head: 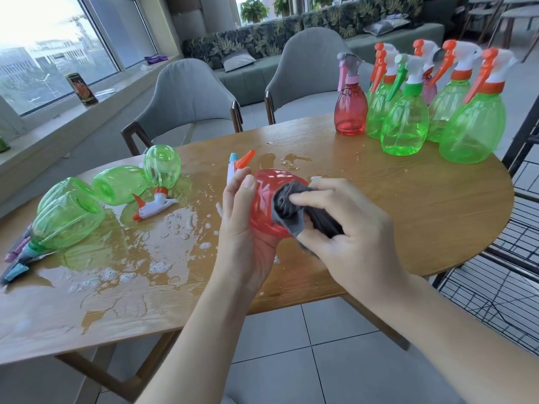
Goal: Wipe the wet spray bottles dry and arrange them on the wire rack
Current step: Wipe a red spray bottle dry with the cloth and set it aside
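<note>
1. Head view: the left hand point(245, 228) grips a red bottle point(268, 199) above the counter point(408, 228), fingers curled round its body.
2. The right hand point(347, 225) pinches a grey cloth point(291, 211) against the bottle.
3. Green bottles point(87, 199) lie on the wet left side.
4. Upright bottles point(408, 112) stand at far right.
5. The wire rack point(501, 272) stands beside the counter, right.

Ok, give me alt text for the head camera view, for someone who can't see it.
A person's left hand holds a red plastic spray bottle while the right hand wipes it with a grey cloth above a wet wooden table. Green bottles lie at left; others stand at right.
</note>
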`<state>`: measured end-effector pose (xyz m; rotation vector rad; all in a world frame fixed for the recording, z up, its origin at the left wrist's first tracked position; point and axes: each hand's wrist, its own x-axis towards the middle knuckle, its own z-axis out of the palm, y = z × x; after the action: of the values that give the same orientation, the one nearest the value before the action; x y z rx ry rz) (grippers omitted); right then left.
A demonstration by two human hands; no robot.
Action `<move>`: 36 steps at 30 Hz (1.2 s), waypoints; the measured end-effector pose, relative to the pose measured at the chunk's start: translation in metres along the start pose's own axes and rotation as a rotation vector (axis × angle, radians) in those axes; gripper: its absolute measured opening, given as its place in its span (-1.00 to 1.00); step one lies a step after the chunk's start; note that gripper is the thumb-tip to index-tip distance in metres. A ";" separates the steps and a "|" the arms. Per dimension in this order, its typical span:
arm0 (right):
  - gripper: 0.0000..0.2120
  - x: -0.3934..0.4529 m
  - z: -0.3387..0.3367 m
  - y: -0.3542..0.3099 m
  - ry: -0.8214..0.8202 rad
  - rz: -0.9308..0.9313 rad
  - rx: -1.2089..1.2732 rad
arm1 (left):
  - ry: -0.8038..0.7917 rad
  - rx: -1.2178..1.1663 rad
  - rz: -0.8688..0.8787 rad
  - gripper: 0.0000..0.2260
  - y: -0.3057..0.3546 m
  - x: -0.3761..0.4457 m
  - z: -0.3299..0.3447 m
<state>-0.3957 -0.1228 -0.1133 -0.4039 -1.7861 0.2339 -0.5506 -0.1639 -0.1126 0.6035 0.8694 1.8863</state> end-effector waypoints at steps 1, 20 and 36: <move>-0.81 0.004 -0.001 0.003 0.017 0.012 -0.004 | -0.030 0.004 0.017 -0.43 0.000 -0.002 0.001; -0.81 0.029 -0.022 0.058 0.138 0.468 0.120 | -0.108 0.793 0.254 -0.40 0.012 -0.011 -0.009; -0.80 0.046 -0.029 0.065 0.148 0.246 -0.066 | -0.238 1.052 0.333 -0.23 0.000 -0.023 0.007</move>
<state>-0.3677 -0.0467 -0.0890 -0.6727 -1.6007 0.3101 -0.5352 -0.1822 -0.1094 1.6420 1.6597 1.4595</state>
